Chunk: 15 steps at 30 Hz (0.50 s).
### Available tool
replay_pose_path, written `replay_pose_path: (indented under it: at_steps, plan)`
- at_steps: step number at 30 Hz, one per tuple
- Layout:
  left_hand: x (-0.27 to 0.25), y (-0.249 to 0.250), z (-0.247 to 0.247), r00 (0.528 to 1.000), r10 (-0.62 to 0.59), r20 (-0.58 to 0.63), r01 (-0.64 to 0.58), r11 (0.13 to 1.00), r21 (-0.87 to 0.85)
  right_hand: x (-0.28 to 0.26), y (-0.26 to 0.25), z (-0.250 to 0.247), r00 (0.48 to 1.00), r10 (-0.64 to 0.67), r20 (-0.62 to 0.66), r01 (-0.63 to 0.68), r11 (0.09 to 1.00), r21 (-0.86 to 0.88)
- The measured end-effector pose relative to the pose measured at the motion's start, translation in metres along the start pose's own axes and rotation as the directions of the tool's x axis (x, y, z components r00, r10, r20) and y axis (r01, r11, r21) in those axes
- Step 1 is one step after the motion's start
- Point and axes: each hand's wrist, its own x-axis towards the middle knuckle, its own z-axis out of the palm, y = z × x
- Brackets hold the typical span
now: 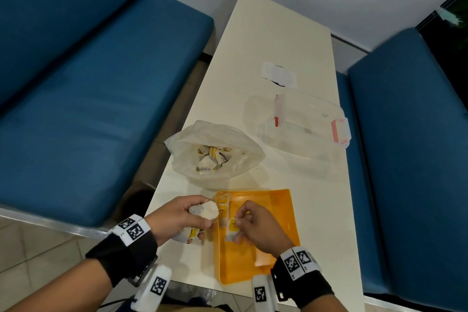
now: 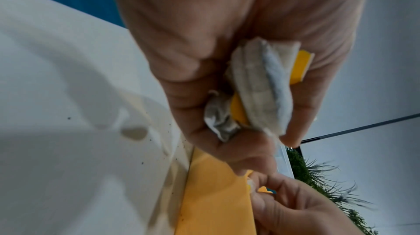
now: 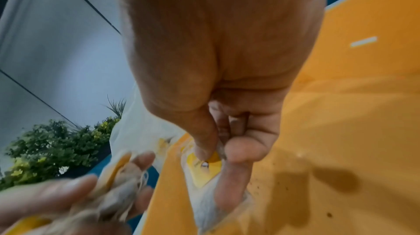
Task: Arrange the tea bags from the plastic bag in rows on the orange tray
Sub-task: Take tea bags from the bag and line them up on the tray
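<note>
Tea bags going onto the orange tray [image 1: 283, 213]
Left hand [image 1: 177, 220] clutches several tea bags [image 1: 205, 211]; right hand [image 1: 258, 228] pinches one tea bag [image 1: 231, 229] over the tray.

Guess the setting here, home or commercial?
Probably commercial, a cafe or canteen booth: blue padded benches flank a narrow white table on both sides, with tiled floor and greenery behind a window.

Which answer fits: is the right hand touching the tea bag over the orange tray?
Touching. The right wrist view shows the right hand pinching the tea bag above the orange tray.
</note>
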Motion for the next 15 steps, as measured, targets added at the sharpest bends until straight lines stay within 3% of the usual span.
replay_pose_path:
  at_steps: [6, 15]
  plan:
    - [0.008, -0.003, 0.003, 0.995, 0.036, -0.097, -0.032, 0.998, 0.051, 0.013, -0.004, 0.02, 1.0, -0.011, 0.024, 0.011, 0.999, -0.032]
    - [0.012, -0.002, 0.013, 0.988, 0.131, -0.083, -0.082, 0.892, 0.444, 0.023, -0.008, 0.027, 0.996, -0.023, -0.087, 0.014, 0.995, -0.096]
